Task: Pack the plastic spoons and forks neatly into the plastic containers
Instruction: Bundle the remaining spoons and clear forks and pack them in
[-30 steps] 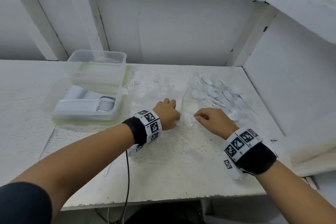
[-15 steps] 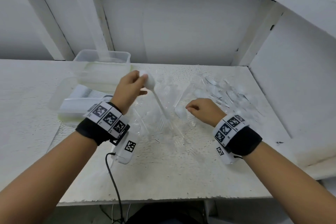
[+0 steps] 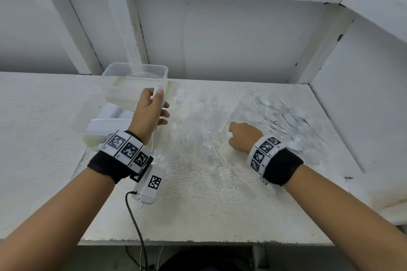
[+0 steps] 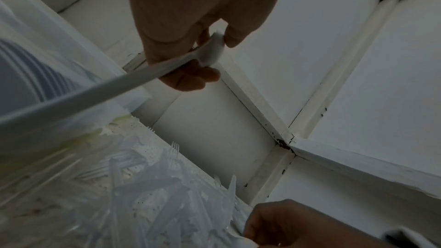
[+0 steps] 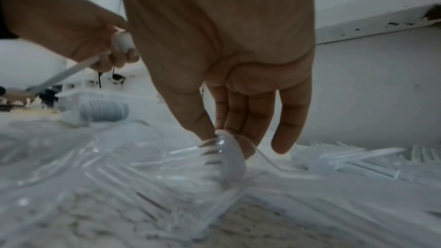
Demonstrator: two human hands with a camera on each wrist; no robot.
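— Pinching is what both sets of fingers are doing, isn't it?

— Yes. Your left hand (image 3: 149, 112), left of centre in the head view, has thumb and fingers closed on the bowl of a white spoon (image 4: 212, 48), the handle slanting down toward your wrist. Your right hand (image 3: 242, 136), right of centre, has thumb and forefinger pinched on the bowl of a clear spoon (image 5: 230, 157) lying at the edge of the loose pile; the other fingers hang straight.

— Where does the left one go?

— Probably the lower container (image 3: 88, 116) at the left, where nested white spoons (image 3: 114, 114) already sit. An upper container (image 3: 134, 72) rests across its back part, so the opening looks partly covered.

— What could go wrong?

— The handle swings free below your grip, so it may catch the container wall and tip the spoon out of line with the nested row. On the right, the clear cutlery (image 3: 204, 138) is thin, glossy and tangled; lifting one piece may drag a neighbour's tines along or scatter the heap across the rough, speckled white table (image 3: 198, 215).

— And the clear spoons further right?

— That heap of spoons (image 3: 286, 121) is shallow, rounded and nearly invisible against the white.
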